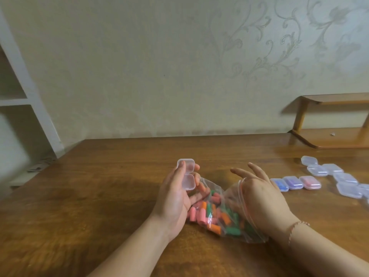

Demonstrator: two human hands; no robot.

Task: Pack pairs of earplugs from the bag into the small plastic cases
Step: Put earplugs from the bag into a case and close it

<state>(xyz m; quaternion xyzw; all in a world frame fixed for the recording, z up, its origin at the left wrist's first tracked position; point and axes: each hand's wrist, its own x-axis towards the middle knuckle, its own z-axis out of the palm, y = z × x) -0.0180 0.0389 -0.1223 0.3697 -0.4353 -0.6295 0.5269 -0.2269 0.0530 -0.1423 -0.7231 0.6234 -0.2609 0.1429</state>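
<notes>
Pale wallpaper with a swirling leaf pattern rises behind a brown wooden counter [119,196]. At its middle the left hand [175,200] has its grip closed round an open clear case [186,173], thumb on one side and fingers on the other, the hinged lid standing up and both halves see-through. Just right of it the right hand [257,194] is pushed into the mouth of the clear zip bag [229,212], the bag's rim across its knuckles; two fingers stretch forward, and whether the rest of its grip holds anything inside cannot be told. Pink, orange and green earplugs [211,216] fill the bag, which lies on the counter between the wrists. Near the right hand lie three filled cases [295,182], blue, purple and pink, side by side. Beyond them a cluster of clear cases [335,174] lies toward the right edge. A wooden shelf [335,120] stands at the far right corner.
</notes>
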